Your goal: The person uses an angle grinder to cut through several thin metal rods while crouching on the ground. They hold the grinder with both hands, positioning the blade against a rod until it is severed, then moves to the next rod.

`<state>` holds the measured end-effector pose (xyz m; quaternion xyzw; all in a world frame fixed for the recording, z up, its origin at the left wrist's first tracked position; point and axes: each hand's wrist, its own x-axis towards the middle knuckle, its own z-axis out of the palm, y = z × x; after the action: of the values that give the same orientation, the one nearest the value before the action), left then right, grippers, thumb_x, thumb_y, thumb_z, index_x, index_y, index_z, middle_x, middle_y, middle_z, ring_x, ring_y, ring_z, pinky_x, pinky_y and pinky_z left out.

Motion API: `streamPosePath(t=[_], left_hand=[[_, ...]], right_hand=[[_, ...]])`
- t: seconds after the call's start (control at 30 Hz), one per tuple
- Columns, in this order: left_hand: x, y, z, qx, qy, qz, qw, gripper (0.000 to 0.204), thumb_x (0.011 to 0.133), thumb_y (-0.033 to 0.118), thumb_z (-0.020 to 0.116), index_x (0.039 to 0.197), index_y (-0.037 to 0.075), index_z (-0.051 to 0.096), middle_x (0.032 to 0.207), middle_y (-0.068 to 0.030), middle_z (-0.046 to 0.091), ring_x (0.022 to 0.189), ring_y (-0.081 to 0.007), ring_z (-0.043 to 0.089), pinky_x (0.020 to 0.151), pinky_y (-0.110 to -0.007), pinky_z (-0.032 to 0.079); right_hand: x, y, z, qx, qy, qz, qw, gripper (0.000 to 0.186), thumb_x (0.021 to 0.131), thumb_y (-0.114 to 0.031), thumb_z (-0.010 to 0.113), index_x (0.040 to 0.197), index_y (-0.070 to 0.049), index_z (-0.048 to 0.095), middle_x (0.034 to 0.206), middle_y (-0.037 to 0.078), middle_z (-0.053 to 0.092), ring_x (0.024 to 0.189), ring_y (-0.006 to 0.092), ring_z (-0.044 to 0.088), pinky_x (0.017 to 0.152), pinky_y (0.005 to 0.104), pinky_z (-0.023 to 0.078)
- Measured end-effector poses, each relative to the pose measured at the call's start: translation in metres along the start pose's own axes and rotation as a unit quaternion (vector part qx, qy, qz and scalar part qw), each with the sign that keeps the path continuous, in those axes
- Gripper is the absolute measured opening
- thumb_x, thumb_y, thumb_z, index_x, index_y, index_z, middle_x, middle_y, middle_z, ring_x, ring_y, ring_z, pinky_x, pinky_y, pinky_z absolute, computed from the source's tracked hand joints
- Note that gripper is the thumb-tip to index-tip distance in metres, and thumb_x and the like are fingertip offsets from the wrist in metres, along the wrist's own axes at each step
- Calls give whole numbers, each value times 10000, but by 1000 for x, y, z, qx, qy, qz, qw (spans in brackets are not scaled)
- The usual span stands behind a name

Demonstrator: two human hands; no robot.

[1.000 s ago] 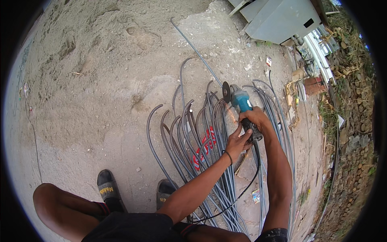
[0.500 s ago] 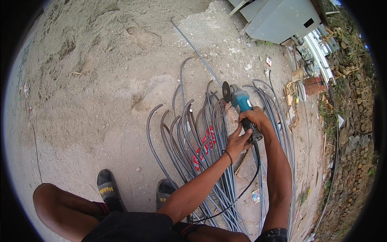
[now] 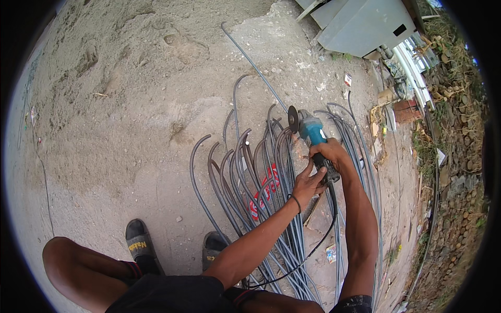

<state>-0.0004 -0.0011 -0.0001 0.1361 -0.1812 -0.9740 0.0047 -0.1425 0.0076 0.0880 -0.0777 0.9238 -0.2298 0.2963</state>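
Observation:
A teal-and-black angle grinder (image 3: 315,133) is held over a bundle of hooked steel rods (image 3: 258,203), its black disc (image 3: 293,119) touching or just over the rods, with faint orange sparks below. My right hand (image 3: 330,152) grips the grinder's body from the right, and my left hand (image 3: 308,182) is closed round its rear end, lower down. A black cord (image 3: 331,229) runs from the grinder down over the rods. A red-and-white printed sheet (image 3: 265,190) shows beneath them.
A grey metal box (image 3: 360,28) stands at the top right, near white lengths of material (image 3: 412,70). A rubble bank with weeds (image 3: 451,208) runs along the right. Sandy ground (image 3: 115,120) spreads left. My sandalled feet and bent knee are at lower left.

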Motion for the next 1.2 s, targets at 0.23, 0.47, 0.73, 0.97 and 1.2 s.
streamPosePath(t=[0.23,0.47,0.73,0.97,1.2], left_hand=[[1,-1,0,0,0,2,1000,860,975,334,672,1614,191,116,1224,-20,592,1034,-153,664,897,-339,590],[-1,0,2,-4,8,1,1000,853,976,330,671,1614,182,123,1208,-23,605,1023,-155,668,896,-336,588],[-1,2,0,1,9,7,1000,863,972,341,675,1612,166,124,1204,-20,606,1023,-156,668,904,-352,586],[-2,3,1,-3,11,2,1000,868,971,331,680,1613,174,117,1185,-16,602,1010,-150,665,916,-353,583],[-3,2,4,-12,7,3,1000,882,968,325,686,1613,157,109,1185,-29,609,999,-150,668,907,-338,585]], right_hand=[[7,8,-1,5,-7,-8,1000,364,607,-141,767,876,88,678,785,156,674,632,250,646,574,354,512],[2,3,-1,9,-5,-3,1000,348,604,-141,765,855,85,678,775,158,671,624,248,641,567,350,508],[-9,-12,0,-15,6,14,1000,386,553,-176,773,817,95,696,792,178,683,669,276,654,606,368,503],[-3,-5,0,2,-6,1,1000,363,595,-155,774,848,88,684,777,163,676,630,256,653,572,353,511],[3,2,-2,2,-9,-3,1000,337,604,-137,769,845,84,689,779,168,679,629,251,653,570,356,512]])
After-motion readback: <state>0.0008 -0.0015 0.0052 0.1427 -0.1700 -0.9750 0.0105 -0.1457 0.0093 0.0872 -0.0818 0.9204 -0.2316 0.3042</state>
